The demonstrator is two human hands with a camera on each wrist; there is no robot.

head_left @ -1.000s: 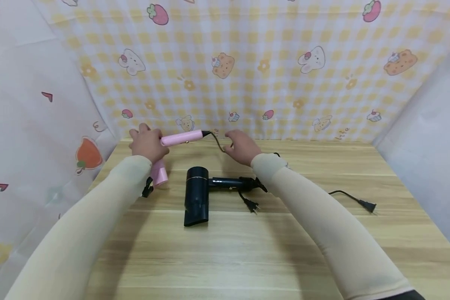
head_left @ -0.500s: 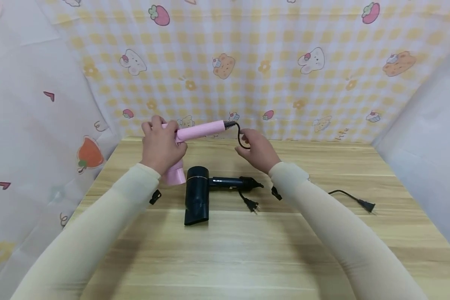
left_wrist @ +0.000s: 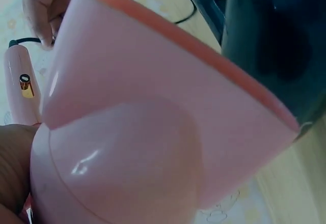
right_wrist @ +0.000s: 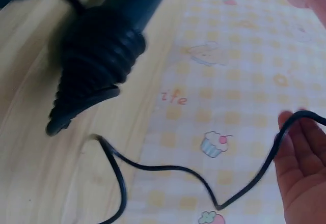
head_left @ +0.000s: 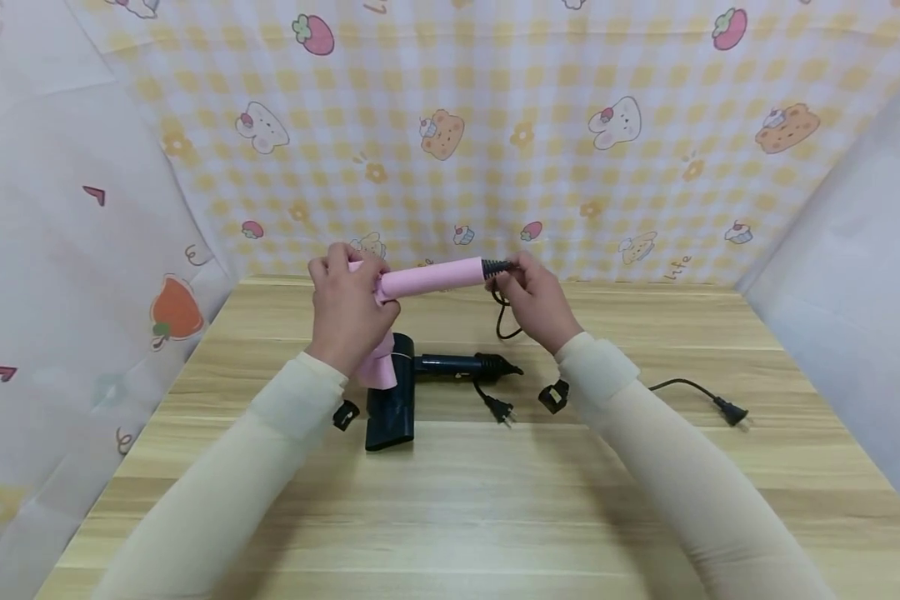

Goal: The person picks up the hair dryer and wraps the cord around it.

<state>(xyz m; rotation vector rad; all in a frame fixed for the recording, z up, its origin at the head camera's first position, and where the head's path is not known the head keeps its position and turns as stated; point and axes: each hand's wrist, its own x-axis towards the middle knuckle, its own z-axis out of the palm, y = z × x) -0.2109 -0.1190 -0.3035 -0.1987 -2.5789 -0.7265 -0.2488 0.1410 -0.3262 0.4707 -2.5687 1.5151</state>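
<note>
My left hand (head_left: 348,312) grips a pink hair dryer (head_left: 435,277) by its head, held up above the table with the handle pointing right. Close up in the left wrist view, the dryer's wide pink nozzle (left_wrist: 127,61) hides most of the hand. At the handle's end, my right hand (head_left: 540,304) holds the dryer's black cord (right_wrist: 265,170) by its fingers. From there the cord hangs in a loop. Below lies a black hair dryer (head_left: 390,417), its head partly covered by the pink nozzle.
The wooden table (head_left: 450,517) carries the black dryer's folded cord with a two-pin plug (head_left: 501,410). Another plug (head_left: 733,412) lies at the right, its cord running behind the right arm. A patterned cloth (head_left: 525,100) hangs at the back.
My left hand has raised the pink hair dryer off the table and brought it right, over the black one. My right hand has moved right, then closed on the cord near the handle.
</note>
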